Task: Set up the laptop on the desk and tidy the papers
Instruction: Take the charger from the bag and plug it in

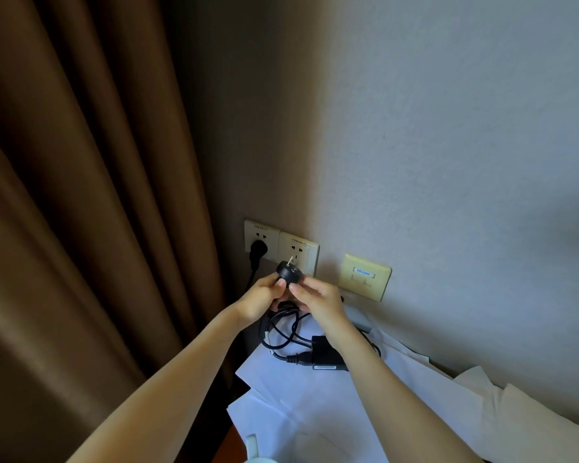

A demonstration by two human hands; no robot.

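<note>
Head view, scene: A person at a wall corner beside a brown curtain, both arms stretched toward the outlets.
Left hand: fingers curled round the black plug, thumb tip on its near side.
Right hand: fingertips pinch the same plug from the other side; the rest of the fingers are folded under, and what they touch there can't be made out.
Plug: held in the air, prongs up and toward the wall, just in front of the lower part of the free outlet; not yet pushed in.
Neighbor outlet: taken by another black plug, its lead dropping behind the left hand.
Data plate: yellowish, to the right of the outlets, untouched.
Cord: hangs from the hands in loose loops down to the charger brick, which lies on the sheets.
Papers: white sheets spread unevenly and overlapping on the desk, some creased; not stacked.
Laptop: not in shot, so its spot can't be told.
Progress, est.: early to mid. Charger is out and at the wall; power hookup appears to be in hand. Left, by the look of it: seat the plug, connect and place the laptop, gather the sheets.
</note>
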